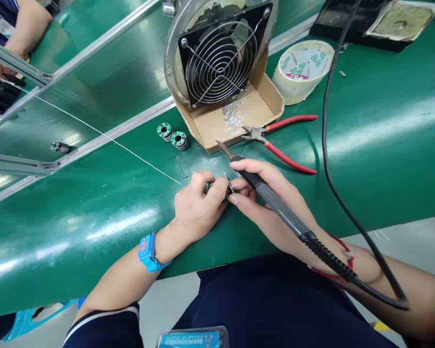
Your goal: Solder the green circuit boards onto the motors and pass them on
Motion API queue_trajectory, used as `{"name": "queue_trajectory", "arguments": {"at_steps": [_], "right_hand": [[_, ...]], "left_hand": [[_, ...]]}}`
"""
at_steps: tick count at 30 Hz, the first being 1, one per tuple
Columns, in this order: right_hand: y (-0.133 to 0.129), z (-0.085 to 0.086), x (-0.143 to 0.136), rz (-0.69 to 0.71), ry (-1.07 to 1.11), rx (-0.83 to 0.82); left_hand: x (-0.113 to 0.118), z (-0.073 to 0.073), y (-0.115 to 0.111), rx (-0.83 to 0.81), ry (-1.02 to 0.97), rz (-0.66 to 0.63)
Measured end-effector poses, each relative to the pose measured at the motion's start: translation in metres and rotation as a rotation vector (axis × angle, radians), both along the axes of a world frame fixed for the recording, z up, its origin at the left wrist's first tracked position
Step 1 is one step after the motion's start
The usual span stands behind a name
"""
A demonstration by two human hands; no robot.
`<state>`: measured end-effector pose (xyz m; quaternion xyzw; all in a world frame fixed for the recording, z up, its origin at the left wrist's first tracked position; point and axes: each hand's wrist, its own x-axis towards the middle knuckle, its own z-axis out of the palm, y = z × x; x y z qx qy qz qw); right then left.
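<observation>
My right hand (264, 198) grips the soldering iron (275, 203), tip lifted; left hand (197, 203) pinches a small stator (226, 186) and solder wire (105, 137); two finished-looking stators (173, 136) sit beyond.

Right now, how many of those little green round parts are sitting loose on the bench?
2. One and the other sit side by side left of the cardboard tray. The hands may hide another.

We see a glossy green tabletop (384, 145), a wire-metal fan (220, 60) guard, a matt brown cardboard tray (261, 104), cutters (275, 137) with smooth red plastic handles, and shiny tape (302, 67).
</observation>
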<state>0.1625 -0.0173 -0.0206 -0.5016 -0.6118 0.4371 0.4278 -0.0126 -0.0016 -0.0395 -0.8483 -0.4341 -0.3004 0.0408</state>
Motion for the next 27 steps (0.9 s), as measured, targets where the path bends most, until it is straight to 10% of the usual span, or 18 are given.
{"name": "queue_trajectory", "arguments": {"at_steps": [10, 27], "right_hand": [[0.032, 0.008, 0.016, 0.367, -1.013, 0.688], [-0.018, -0.013, 0.050, -0.284, 0.012, 0.141]], "left_hand": [[-0.011, -0.011, 0.022, -1.021, -0.941, 0.025], [-0.003, -0.002, 0.014, -0.484, -0.403, -0.122]]}}
